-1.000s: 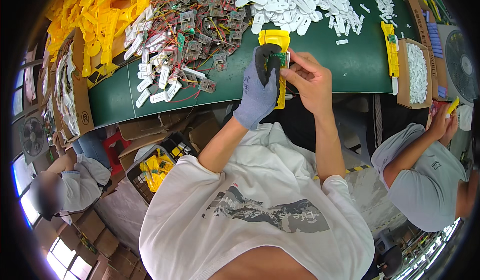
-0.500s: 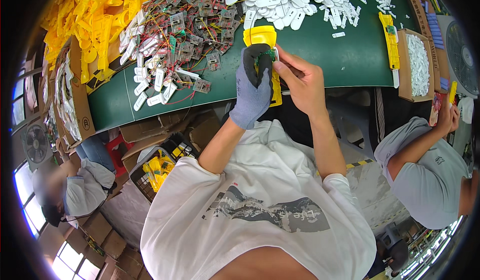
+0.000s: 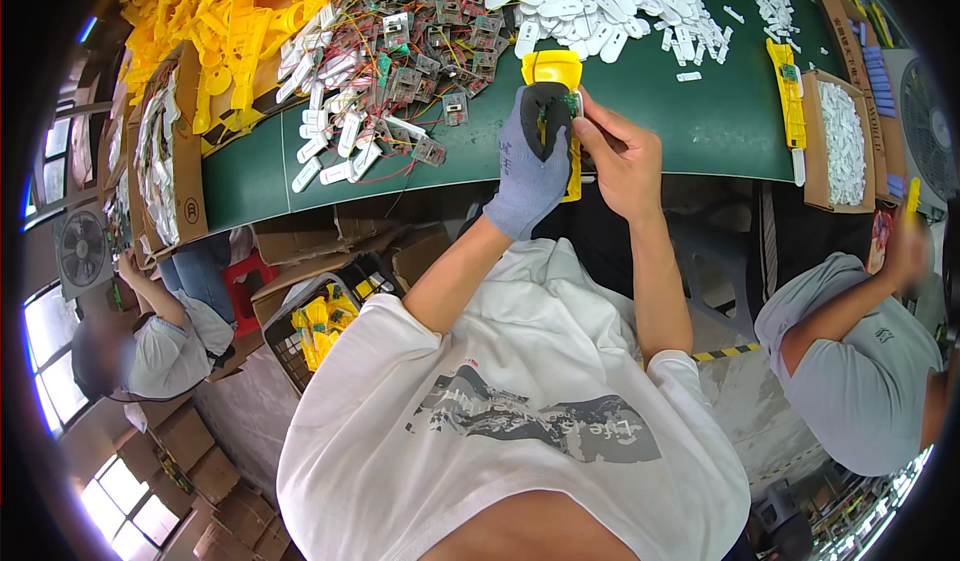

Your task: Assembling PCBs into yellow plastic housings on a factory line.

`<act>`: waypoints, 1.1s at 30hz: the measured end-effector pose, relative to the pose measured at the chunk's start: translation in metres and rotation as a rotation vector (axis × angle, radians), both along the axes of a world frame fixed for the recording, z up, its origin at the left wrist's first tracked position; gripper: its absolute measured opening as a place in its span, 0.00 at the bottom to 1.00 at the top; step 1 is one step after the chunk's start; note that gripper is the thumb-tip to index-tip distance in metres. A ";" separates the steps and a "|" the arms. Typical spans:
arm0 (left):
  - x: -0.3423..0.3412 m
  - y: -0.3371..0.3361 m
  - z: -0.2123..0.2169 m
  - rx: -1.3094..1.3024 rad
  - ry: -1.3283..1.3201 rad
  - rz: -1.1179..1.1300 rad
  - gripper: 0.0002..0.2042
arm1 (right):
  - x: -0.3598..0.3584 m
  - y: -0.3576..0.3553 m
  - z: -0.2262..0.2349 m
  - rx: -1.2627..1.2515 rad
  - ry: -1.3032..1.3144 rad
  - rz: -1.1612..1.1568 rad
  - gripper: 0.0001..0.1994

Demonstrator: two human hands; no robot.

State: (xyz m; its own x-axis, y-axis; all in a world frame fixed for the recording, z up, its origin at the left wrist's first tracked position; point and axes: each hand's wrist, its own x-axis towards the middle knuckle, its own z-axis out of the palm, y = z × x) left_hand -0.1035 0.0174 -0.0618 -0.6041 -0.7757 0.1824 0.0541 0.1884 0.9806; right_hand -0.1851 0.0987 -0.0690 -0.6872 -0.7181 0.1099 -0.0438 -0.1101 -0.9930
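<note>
My left hand, in a grey-blue glove with dark fingers, is closed round a yellow plastic housing at the table's near edge. The housing's wide end sticks out beyond the glove, and a strip of it shows below. A bit of green circuit board is visible at its right side. My bare right hand has thumb and forefinger bent together against that side; what they pinch is hidden. Ahead to the left lies a heap of wired circuit modules, with white plastic covers piled farther right.
Yellow housings are heaped far left. Another yellow housing with a board lies right, beside a cardboard box of small white parts. A black crate holding yellow pieces stands lower left. People sit on both sides.
The whole view has shifted, so the table and its heaps appear farther right. Both my hands stay at the yellow housing, the right thumb and forefinger still at its side.
</note>
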 end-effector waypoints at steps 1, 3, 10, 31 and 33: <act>0.000 0.002 0.004 0.023 -0.032 0.020 0.08 | -0.001 0.000 0.000 0.025 0.064 -0.003 0.15; 0.004 0.002 -0.001 -0.067 -0.035 0.052 0.08 | -0.001 0.000 -0.001 0.004 0.123 -0.004 0.15; 0.005 0.003 -0.010 -0.249 0.071 0.069 0.08 | 0.007 0.002 -0.003 -0.039 0.311 -0.107 0.14; -0.001 0.007 -0.020 -0.272 0.009 -0.146 0.13 | 0.002 0.026 0.016 0.013 0.569 -0.171 0.14; -0.001 0.010 -0.016 -0.337 0.056 -0.142 0.11 | 0.000 0.031 0.019 0.093 0.654 -0.207 0.14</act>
